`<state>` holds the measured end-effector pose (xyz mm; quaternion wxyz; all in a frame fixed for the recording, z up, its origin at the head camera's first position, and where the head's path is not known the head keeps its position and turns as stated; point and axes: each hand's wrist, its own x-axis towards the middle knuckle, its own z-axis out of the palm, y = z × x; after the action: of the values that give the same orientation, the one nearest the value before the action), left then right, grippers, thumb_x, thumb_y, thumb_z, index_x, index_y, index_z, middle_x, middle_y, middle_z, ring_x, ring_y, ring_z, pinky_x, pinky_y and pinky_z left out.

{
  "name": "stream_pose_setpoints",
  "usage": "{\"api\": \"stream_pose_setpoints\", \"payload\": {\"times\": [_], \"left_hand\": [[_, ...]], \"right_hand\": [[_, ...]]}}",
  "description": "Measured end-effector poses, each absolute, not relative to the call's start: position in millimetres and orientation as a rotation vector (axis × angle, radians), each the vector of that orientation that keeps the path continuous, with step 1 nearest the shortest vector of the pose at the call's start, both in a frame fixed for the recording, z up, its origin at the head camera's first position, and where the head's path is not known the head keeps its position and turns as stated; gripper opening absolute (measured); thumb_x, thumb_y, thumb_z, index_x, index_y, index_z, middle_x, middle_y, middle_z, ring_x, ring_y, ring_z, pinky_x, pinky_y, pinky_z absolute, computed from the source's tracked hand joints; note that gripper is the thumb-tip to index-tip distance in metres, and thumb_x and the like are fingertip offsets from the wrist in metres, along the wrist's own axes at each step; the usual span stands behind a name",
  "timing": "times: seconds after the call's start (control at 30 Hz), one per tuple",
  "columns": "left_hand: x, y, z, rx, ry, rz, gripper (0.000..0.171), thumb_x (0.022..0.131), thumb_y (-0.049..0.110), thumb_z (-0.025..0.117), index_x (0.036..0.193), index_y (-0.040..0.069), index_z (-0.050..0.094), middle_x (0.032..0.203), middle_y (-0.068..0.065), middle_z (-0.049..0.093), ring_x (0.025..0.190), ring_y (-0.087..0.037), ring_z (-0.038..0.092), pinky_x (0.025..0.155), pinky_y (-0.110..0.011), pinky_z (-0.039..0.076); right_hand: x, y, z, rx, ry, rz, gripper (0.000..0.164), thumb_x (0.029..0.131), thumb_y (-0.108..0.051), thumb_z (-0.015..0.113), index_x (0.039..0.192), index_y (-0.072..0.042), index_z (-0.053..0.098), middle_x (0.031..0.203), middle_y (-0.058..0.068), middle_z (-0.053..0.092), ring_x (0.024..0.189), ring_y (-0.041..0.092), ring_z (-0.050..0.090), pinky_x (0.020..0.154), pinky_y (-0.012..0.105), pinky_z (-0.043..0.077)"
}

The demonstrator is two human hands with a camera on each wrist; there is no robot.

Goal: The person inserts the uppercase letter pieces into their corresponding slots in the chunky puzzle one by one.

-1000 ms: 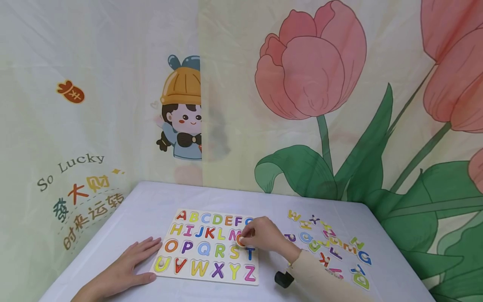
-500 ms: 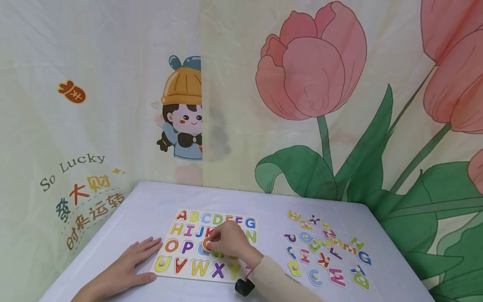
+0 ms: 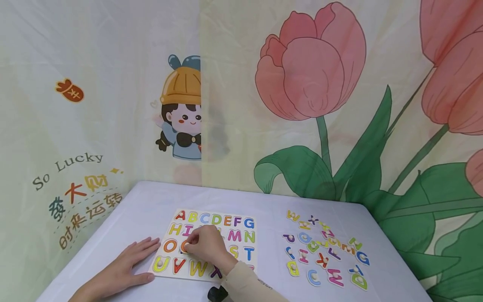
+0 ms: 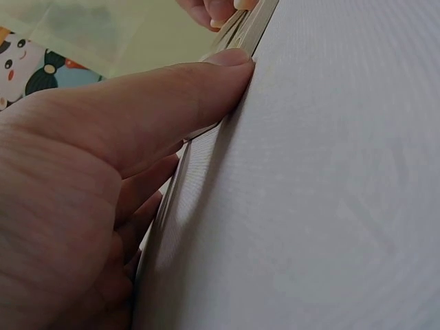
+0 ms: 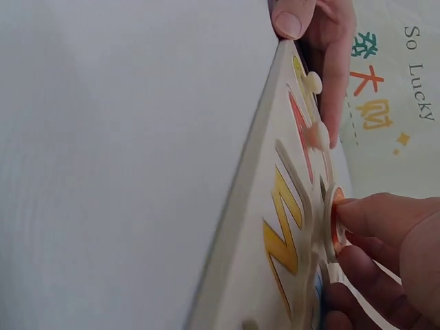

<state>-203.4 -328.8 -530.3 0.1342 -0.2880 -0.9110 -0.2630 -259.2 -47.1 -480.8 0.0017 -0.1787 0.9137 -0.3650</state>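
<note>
My right hand pinches an orange O-shaped letter piece between thumb and fingers. It holds the piece over the second-from-bottom row of the alphabet board, just right of the printed orange O. In the right wrist view the piece stands tilted, close over the board face. My left hand rests on the table at the board's left edge, fingers straight and thumb tip against the near-left corner. Knobs stick up from the yellow U and the red V in the bottom row.
To the right of the board lie several loose knobbed letter pieces, among them a blue C, a pink M and a blue G. A white cloth covers the table. Printed curtains hang behind it.
My right hand has moved left across the board with the orange O piece, from near the M and T to beside the printed O. My left hand has stayed in place.
</note>
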Motion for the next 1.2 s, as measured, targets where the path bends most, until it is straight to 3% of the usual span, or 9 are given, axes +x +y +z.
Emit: {"api": "stream_pose_setpoints", "payload": {"times": [0.13, 0.27, 0.5, 1.2], "left_hand": [[-203.7, -329.2, -531.7, -0.847, -2.628, -0.754, 0.077, 0.087, 0.046, 0.085, 0.149, 0.008, 0.061, 0.150, -0.017, 0.060, 0.148, 0.024, 0.010, 0.118, -0.001, -0.002], [-204.3, -330.7, -533.6, -0.864, -2.611, -0.751, 0.076, 0.086, 0.045, 0.085, 0.149, 0.007, 0.061, 0.150, -0.015, 0.061, 0.148, 0.023, 0.011, 0.118, -0.002, -0.001], [-205.0, -330.1, -536.2, -0.884, -2.581, -0.738, 0.076, 0.086, 0.044, 0.086, 0.146, 0.005, 0.062, 0.149, -0.013, 0.062, 0.149, 0.023, 0.013, 0.119, -0.003, 0.001], [-206.2, -331.0, -535.6, -0.866, -2.612, -0.739, 0.076, 0.086, 0.044, 0.086, 0.149, 0.009, 0.061, 0.151, -0.011, 0.061, 0.148, 0.024, 0.010, 0.118, -0.001, -0.001]], "right_hand": [[-257.5, -56.9, -487.0, -0.495, 2.889, -1.206, 0.014, 0.085, -0.028, 0.089, 0.076, -0.025, 0.079, 0.065, -0.018, 0.057, 0.064, -0.002, 0.048, 0.061, 0.018, 0.042], [-255.2, -66.0, -492.3, -0.469, 2.876, -1.288, 0.011, 0.085, -0.028, 0.089, 0.078, -0.026, 0.080, 0.062, -0.018, 0.056, 0.062, -0.003, 0.049, 0.076, 0.020, 0.048], [-252.6, -79.6, -499.4, -0.419, 2.906, -1.326, 0.007, 0.082, -0.028, 0.090, 0.080, -0.029, 0.083, 0.061, -0.021, 0.054, 0.061, -0.006, 0.046, 0.061, 0.015, 0.037], [-249.5, -100.4, -503.4, -0.230, 2.974, -1.319, 0.011, 0.078, -0.044, 0.094, 0.081, -0.040, 0.084, 0.058, -0.019, 0.050, 0.071, 0.000, 0.041, 0.081, 0.028, 0.039]]}}
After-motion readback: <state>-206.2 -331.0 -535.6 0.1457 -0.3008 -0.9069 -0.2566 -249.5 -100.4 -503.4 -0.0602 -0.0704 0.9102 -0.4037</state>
